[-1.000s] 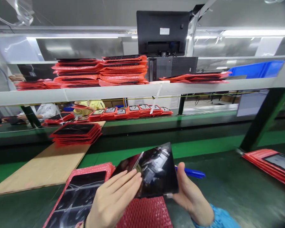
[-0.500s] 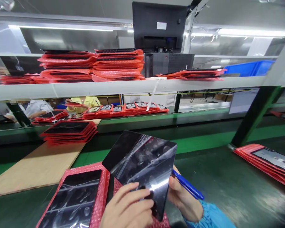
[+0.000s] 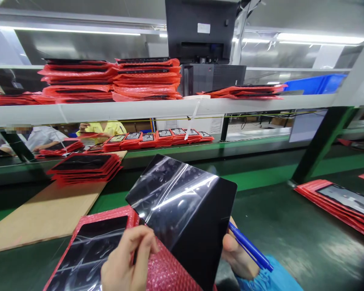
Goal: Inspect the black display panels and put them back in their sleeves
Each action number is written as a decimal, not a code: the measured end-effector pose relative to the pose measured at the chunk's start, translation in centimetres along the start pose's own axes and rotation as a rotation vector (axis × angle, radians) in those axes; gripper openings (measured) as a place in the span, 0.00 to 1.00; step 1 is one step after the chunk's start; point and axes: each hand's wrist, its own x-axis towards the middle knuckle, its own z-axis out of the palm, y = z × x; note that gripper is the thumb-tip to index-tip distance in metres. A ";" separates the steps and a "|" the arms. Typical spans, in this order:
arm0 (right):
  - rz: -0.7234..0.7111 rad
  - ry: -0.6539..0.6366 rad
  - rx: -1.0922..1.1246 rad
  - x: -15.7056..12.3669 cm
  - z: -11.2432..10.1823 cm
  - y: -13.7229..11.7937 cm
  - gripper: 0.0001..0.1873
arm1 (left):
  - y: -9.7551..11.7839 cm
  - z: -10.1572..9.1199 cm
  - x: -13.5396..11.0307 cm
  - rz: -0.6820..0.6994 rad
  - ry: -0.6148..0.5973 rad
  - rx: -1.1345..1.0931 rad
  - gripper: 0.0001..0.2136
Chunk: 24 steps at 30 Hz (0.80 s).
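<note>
My right hand (image 3: 241, 254), in a blue sleeve, grips a glossy black tablet screen panel (image 3: 188, 210) by its right edge. A blue pen (image 3: 250, 246) is tucked in the same hand, pointing down to the right. The panel is tilted, with bright streaks of light across its face. My left hand (image 3: 129, 258) is closed in a pinch beside the panel's lower left edge; whatever its fingertips hold, if anything, is hidden. Beneath lies red bubble wrap (image 3: 166, 266). To the left, another black screen panel (image 3: 91, 250) rests on red bubble wrap.
A stack of panels in red wrap (image 3: 86, 167) stands on a tan board (image 3: 48, 206). More wrapped panels (image 3: 339, 206) lie at right on the green table (image 3: 276, 226). A white shelf beam (image 3: 124, 111) crosses ahead. Two people sit behind it.
My left hand has come off the panel's face, moved down left and closed its fingers. The panel has shifted slightly right and its reflections have changed.
</note>
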 end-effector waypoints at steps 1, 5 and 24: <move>-0.009 0.001 0.012 -0.1 0.0 -0.2 0.43 | -0.1 -0.1 0.4 -0.115 0.013 -0.015 0.06; 0.047 0.031 0.052 -0.9 0.0 -1.3 0.41 | -0.6 0.2 2.3 -0.429 -0.162 -0.372 0.13; 0.086 -0.274 0.132 0.0 5.5 0.4 0.47 | -1.0 -0.4 3.9 -0.495 0.486 -0.954 0.05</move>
